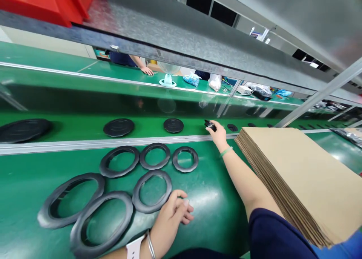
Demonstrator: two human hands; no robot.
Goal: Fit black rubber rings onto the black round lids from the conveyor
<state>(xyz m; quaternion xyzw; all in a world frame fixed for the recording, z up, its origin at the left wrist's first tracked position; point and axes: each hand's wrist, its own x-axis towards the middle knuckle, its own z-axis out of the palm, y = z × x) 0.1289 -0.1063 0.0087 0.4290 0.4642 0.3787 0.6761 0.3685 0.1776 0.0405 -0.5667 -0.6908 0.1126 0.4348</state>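
My right hand [217, 132] reaches over the green belt. A small black part [210, 125], its kind unclear, is pinched between the fingers. My left hand [174, 212] hovers or rests low over the green table [209, 176], fingers loosely bent and apart, with nothing visible in them. Beside its wrist and thumb lies a black ring [137, 193]. Several more black rings of differing sizes are grouped to the left, among them a small ring [175, 159] and a large ring [77, 229]. Behind them, black round discs [173, 125] sit spaced out along the belt [147, 129].
A thick stack of brown cardboard sheets [299, 168] stands right of my right forearm. A metal shelf [169, 36] with a red bin [48, 4] spans overhead. Across the belt, a co-worker's hand [146, 70] rests near a pale-blue ringed object [167, 81] and plastic bags [192, 79].
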